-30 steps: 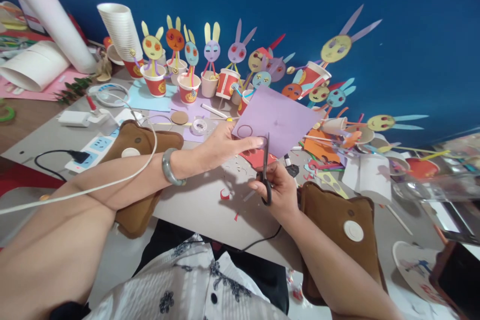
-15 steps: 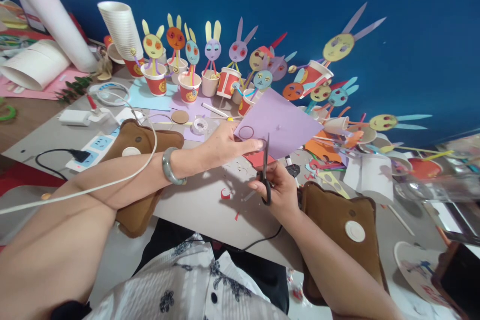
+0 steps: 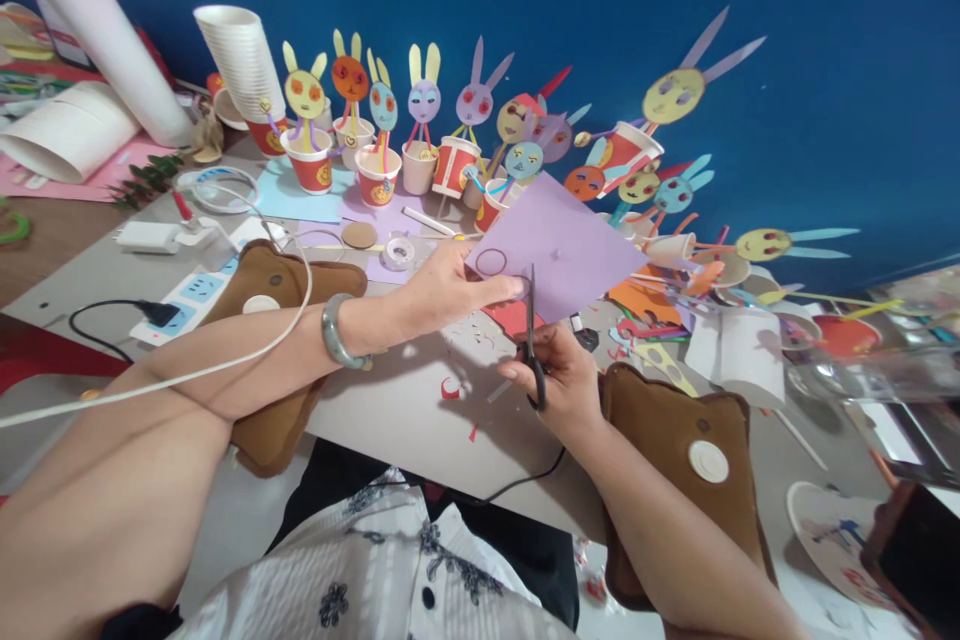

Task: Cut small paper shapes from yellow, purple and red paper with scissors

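Note:
My left hand (image 3: 457, 285) pinches the lower left edge of a purple sheet of paper (image 3: 574, 245), thumb on top. A small circle is drawn on the sheet close to the thumb; a second outline is partly covered by the thumb tip. In my right hand (image 3: 566, 380) is a pair of black-handled scissors (image 3: 532, 350), fingers through the loops. Their blades point away from me and lie at the sheet's lower edge, just right of my left thumb. Whether the blades are parted is hard to make out. Red paper (image 3: 514, 318) shows beneath the sheet.
Paper rabbit figures in red and white cups (image 3: 309, 165) line the blue wall. Brown cushions (image 3: 686, 470) lie by both forearms. A power strip (image 3: 176, 315) and white cable are on the left, a tape roll (image 3: 397, 251) behind my left hand. Red scraps (image 3: 450, 388) dot the table.
Almost nothing differs. The view has shifted slightly, and the scissors and purple sheet keep nearly the same position relative to each other.

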`<action>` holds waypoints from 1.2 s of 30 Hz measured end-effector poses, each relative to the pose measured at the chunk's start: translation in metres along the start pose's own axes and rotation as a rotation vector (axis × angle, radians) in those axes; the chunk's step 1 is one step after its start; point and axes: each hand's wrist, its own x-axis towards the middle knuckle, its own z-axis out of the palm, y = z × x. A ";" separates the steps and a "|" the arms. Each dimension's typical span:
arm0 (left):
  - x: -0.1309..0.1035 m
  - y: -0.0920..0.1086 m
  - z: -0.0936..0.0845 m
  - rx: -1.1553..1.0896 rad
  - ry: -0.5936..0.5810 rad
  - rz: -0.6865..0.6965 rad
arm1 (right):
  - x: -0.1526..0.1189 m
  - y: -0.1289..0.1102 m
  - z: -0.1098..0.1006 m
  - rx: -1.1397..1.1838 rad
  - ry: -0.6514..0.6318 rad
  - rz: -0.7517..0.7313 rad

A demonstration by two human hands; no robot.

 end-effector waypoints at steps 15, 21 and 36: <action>0.004 -0.013 -0.002 -0.054 -0.013 0.047 | 0.001 -0.001 -0.001 -0.043 0.029 -0.016; 0.005 -0.013 -0.003 -0.035 -0.004 0.041 | 0.001 -0.002 -0.001 -0.037 0.025 -0.010; 0.004 -0.005 -0.001 -0.055 -0.109 -0.014 | 0.003 -0.002 0.000 0.015 -0.035 -0.020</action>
